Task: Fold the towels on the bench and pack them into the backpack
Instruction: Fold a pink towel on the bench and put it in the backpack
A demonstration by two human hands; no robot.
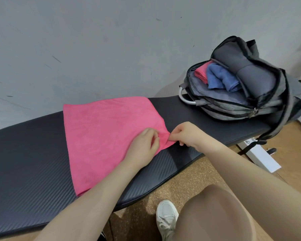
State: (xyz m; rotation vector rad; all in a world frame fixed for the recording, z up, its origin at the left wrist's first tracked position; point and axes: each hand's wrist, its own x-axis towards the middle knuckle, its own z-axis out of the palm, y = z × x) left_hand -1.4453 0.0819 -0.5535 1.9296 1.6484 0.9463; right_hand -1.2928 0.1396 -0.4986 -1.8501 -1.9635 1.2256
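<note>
Against a scuffed grey wall, the pink towel point(101, 133) lies flat across the bench point(24, 153), soft and light, both the left hand point(142, 145) and right hand point(186, 134) pinching its near right corner, the best hold.

The worktop point(33, 153) runs off the left edge, so no idea how long it is. The pink towel's point(101, 129) near right corner is buried under both hands. Inside the backpack point(241, 87), the folded pink towel point(201, 73) and blue towel point(219, 79) only half show. Backpack's right side gets cropped too.
</note>
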